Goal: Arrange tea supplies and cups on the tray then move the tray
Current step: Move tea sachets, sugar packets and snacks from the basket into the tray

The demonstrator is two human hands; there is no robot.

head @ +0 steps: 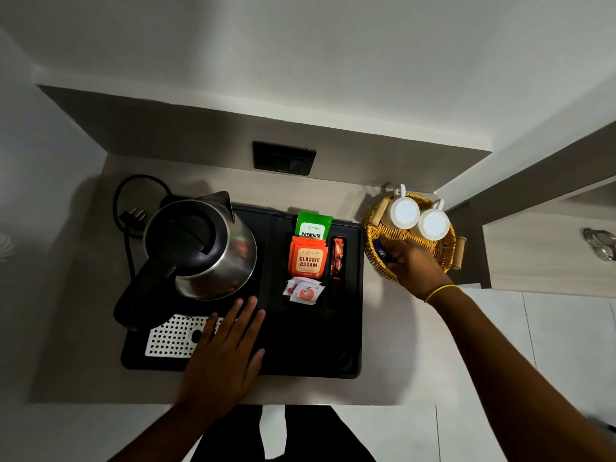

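currently the right hand [411, 265] is inside the wicker basket [375, 235], which stands on the table [400, 355] just beside the right edge of the black tray [310, 345]. its fingers [391, 250] are curled over a small dark blue sachet [380, 249] at the near-left part of the basket; they appear closed on it, but the knuckles hide the contact, so a firm grip cannot be confirmed. the sachet shows only as a sliver and its long axis cannot be told.

the relation that governs the next move: the tray's supply compartments lie to the left of the right hand, across the basket rim. the green packet [313, 225], the orange packet [308, 260], the white sachets [303, 291] and a red stick sachet [337, 258] sit there already. the stick sachet lies with its long axis running away from the person, in a narrow slot nearest the basket. a transfer from the basket therefore calls for a short leftward travel with a lift over the rim.

two white cups [418, 217] stand upside down, touching, at the far side of the basket, beyond the right hand. the right hand is much the nearer to them.

the left hand [223, 348] lies flat on the near middle of the tray, fingers extended and slightly spread, gripping nothing. it is just in front of the kettle [200, 245] and partly over the perforated grille [170, 336]. judged from this, it steadies the tray.
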